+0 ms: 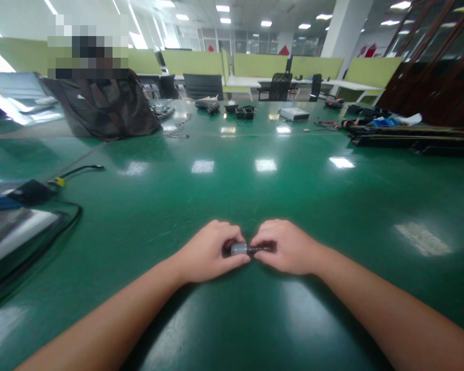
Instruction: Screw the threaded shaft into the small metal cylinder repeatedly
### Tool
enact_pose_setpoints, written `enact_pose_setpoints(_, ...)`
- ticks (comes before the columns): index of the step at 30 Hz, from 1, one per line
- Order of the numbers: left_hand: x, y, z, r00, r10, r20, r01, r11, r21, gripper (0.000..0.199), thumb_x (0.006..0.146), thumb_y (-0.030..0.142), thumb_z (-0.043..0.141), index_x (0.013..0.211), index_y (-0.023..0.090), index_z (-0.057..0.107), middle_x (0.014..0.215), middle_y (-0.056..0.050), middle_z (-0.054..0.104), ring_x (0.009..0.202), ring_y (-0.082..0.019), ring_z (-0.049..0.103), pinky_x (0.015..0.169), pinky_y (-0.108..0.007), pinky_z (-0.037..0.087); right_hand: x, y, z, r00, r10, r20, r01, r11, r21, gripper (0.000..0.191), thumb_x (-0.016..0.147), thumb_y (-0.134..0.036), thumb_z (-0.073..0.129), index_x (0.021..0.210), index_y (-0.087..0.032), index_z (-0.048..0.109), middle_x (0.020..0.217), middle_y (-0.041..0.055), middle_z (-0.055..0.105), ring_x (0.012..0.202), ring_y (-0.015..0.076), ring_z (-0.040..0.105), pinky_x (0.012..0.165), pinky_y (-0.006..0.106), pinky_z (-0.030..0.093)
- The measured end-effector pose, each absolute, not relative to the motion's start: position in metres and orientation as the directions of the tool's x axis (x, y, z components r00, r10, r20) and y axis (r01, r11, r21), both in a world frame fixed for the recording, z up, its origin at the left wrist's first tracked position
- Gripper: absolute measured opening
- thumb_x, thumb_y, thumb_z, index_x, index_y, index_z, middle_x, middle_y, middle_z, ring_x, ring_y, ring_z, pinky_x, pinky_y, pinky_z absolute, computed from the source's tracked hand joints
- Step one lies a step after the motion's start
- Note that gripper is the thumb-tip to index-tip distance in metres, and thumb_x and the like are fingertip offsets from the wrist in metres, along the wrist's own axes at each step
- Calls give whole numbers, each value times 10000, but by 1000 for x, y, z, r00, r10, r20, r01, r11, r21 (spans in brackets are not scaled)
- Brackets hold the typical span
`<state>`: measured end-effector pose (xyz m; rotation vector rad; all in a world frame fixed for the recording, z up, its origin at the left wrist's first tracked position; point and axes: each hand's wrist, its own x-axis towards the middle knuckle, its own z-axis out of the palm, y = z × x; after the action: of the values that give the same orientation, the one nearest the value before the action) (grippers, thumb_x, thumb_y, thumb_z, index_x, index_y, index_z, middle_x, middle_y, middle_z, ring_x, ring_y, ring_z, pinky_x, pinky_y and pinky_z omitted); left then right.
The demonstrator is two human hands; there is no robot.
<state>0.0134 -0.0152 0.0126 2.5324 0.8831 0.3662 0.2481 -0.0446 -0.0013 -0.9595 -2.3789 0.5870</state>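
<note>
A probably stiff metal tool (240, 249), best gripped by its barrel (237, 249), is pinched by left hand (212, 252) and right hand (288, 247), well inside the table's (232, 193) far edge.

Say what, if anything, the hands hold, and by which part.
A small object: the left hand holds its thick grey part, the right hand its thin dark part.

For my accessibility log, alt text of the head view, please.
Left hand grips a small grey cylinder; right hand pinches the dark rod at its end, over a green table. A dark bag stands farther back, left.
</note>
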Motion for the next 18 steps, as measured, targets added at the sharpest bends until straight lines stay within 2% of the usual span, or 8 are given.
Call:
enact_pose_setpoints(9, 12, -15, 11, 766, 635, 97, 523, -705, 479, 239, 869, 435, 697, 911, 204, 654, 815, -3, 651, 779, -189, 592, 757, -316, 386, 250, -44, 1, -616, 746, 254, 546, 637, -544, 127, 808, -164, 712, 926, -189, 753, 863, 24, 743, 825, 176, 648, 799, 312, 441)
enact_pose_setpoints(18, 11, -13, 9, 771, 630, 96, 523, -712, 469, 248, 879, 447, 686, 923, 204, 657, 820, -7, 644, 781, -193, 586, 754, -312, 382, 257, -42, 0, -583, 787, 204, 579, 578, -575, 106, 770, -162, 726, 871, -190, 746, 807, 5, 707, 746, 144, 611, 727, 271, 431)
